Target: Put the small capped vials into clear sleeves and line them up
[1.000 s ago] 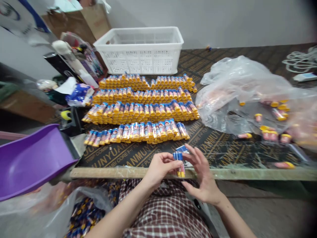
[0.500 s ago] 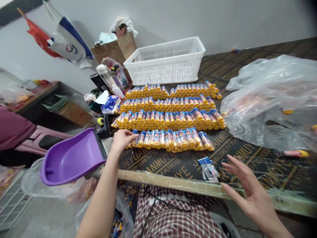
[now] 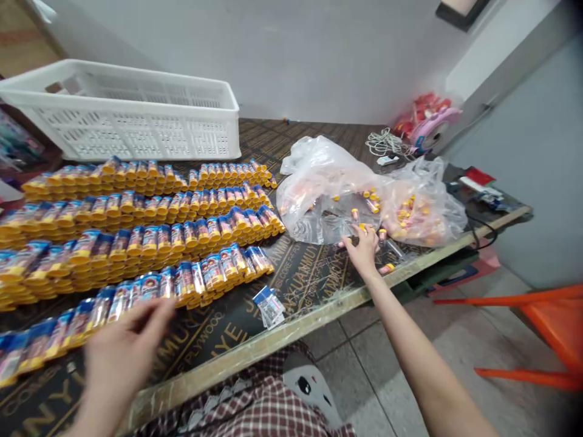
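Observation:
My left hand point(image 3: 127, 346) is smeared by motion over the front row of small clear tubes point(image 3: 122, 297) with yellow caps and blue printed labels. Its fingers are too blurred to show whether it holds anything. My right hand point(image 3: 364, 247) reaches to the right, its fingers apart and bent down among loose yellow-capped tubes point(image 3: 355, 215) beside a clear plastic bag point(image 3: 319, 176). Yellow caps show close to its fingertips. A small stack of printed labels point(image 3: 269, 306) lies near the table's front edge, between the hands.
Several stacked tube rows point(image 3: 136, 243) fill the left of the table. Behind them stands a white slatted basket point(image 3: 159, 130). Another bag of tubes point(image 3: 419, 209), a coiled cable point(image 3: 385, 142) and a pink fan-like object point(image 3: 435, 133) are at right. An orange stool point(image 3: 555, 328) stands beyond the edge.
The view has swung to the right. My left hand has left the tube at the front row's left end. My right hand has moved from beside the labels to the loose tubes.

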The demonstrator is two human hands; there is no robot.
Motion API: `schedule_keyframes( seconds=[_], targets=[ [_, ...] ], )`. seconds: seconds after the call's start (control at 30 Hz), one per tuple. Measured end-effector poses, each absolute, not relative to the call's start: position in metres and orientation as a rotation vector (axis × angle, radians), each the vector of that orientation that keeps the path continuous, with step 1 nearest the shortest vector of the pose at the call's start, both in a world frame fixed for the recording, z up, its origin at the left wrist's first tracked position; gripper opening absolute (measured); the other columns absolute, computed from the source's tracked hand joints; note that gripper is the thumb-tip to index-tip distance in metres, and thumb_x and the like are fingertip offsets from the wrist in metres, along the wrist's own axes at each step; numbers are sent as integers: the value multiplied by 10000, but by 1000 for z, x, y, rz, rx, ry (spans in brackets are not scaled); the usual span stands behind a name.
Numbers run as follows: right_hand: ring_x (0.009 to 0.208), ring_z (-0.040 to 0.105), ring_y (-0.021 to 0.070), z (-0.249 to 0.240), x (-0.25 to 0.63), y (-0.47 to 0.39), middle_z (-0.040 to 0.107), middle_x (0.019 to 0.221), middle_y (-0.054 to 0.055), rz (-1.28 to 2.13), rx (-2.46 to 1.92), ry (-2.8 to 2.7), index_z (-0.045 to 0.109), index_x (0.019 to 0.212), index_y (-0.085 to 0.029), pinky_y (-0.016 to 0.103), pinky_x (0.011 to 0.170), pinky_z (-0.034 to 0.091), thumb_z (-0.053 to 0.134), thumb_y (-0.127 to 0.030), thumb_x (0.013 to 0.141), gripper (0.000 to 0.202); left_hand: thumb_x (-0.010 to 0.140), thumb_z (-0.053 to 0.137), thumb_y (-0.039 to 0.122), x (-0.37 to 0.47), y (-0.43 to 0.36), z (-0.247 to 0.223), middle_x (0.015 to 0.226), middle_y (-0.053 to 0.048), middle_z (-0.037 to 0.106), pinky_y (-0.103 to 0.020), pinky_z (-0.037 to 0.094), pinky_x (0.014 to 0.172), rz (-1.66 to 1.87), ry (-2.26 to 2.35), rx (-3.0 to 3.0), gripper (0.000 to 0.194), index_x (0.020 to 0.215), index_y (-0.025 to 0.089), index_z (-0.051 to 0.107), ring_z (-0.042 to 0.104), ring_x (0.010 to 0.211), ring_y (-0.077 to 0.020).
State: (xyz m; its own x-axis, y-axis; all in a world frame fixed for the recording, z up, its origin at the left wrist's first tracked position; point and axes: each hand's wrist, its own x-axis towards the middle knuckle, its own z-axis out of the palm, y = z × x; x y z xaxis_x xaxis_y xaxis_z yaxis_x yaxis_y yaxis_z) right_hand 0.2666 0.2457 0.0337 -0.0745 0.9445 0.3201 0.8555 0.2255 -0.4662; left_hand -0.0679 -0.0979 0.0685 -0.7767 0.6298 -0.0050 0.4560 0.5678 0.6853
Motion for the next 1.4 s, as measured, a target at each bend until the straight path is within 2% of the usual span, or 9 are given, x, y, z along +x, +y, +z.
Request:
schedule_keyframes(
  seconds=[0.1,0.27,0.53,0.67,0.8,0.97,1.2,1.3,1.4],
  targets=[
    [1312,232,411,34,283,300,323,1410,217,183,-1851,-1844,499,1281,-162,646,991,185,529,-496,792,594,750,527,479,2,-56,58,858,-55,730,-334,526,707,938,2113,1178,361,884,197,709,658,713,-219],
    [1223,320,404,37,303,348,438,1279,215,288,-2033,-1845,575,1162,-156,603,949,246,584,-607,710,638,849,417,340,45,-18,36,974,-103,646,-356,498,764,824,2139,1318,374,1103,157,621,645,831,-233],
    [1162,369,343,22,293,319,459,1177,154,339,-2009,-1970,609,991,-194,540,939,285,530,-680,725,559,843,497,312,50,-11,34,840,-31,608,-289,448,687,728,2274,1350,108,848,221,556,614,766,-201],
    [1088,428,316,19,275,277,479,1071,113,351,-1878,-2127,619,921,-208,501,912,329,592,-702,660,559,832,524,300,51,-13,32,793,-21,586,-276,429,654,749,2280,1367,118,755,213,538,589,708,-186],
    [1036,462,279,20,256,232,485,1011,80,393,-1661,-2315,623,830,-219,426,869,379,618,-647,681,454,844,517,283,50,-16,28,747,-26,598,-274,424,652,825,2260,1371,172,708,194,574,588,687,-181],
    [942,508,231,25,232,172,527,967,54,526,-1297,-2561,623,805,-222,360,827,405,697,-514,683,325,876,474,233,49,-20,27,782,-61,662,-276,439,705,811,2246,1393,215,817,177,673,628,729,-188],
    [1034,490,281,28,212,120,565,1055,75,586,-978,-2703,639,778,-233,432,849,370,695,-316,683,138,879,470,203,49,-21,34,791,-55,693,-269,408,671,633,2306,1339,156,934,206,617,652,743,-204],
    [1096,472,302,32,209,113,564,1135,93,568,-938,-2710,634,755,-220,464,876,354,650,-237,688,71,862,495,194,49,-22,36,755,-23,666,-259,379,637,631,2308,1326,91,882,216,581,628,698,-186],
    [1107,486,299,40,208,107,605,1119,83,611,-918,-2639,625,798,-224,484,905,338,640,-263,734,77,830,536,192,48,-24,35,794,-20,632,-258,374,633,678,2300,1372,52,805,214,575,594,704,-172]
  ],
)
